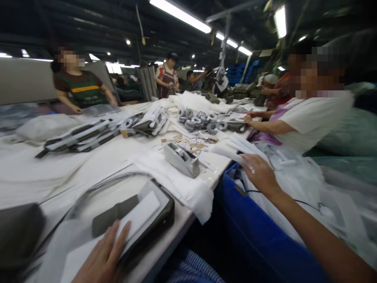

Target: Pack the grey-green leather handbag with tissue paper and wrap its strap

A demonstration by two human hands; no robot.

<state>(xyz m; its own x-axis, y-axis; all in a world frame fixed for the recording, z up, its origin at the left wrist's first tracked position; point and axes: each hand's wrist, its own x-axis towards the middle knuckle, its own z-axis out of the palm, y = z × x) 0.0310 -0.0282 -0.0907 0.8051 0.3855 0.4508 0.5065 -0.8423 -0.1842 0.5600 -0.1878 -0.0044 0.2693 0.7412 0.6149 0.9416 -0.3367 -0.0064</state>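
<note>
My left hand [103, 251] lies flat on a dark olive bag [165, 212] at the table's near edge, fingers stretched out. Under and beside the fingers is a white strip [144, 208], resting on the bag along with an olive flap. A grey wrapped handle [112, 179] arches behind the bag. Out to the right, my right hand [260, 173] pinches the end of a white foam sheet [226, 152] above the rim of a blue bin [235, 200]. A grey tape dispenser [182, 159] stands on the table between my hands.
White sheets, wrapped olive strips [85, 135], grey rolls [196, 120] and paper scraps [194, 143] cover the long table. Clear plastic and white material fill the bin. One person [85, 88] stands at the left, another [294, 118] works at the right, and others are farther back.
</note>
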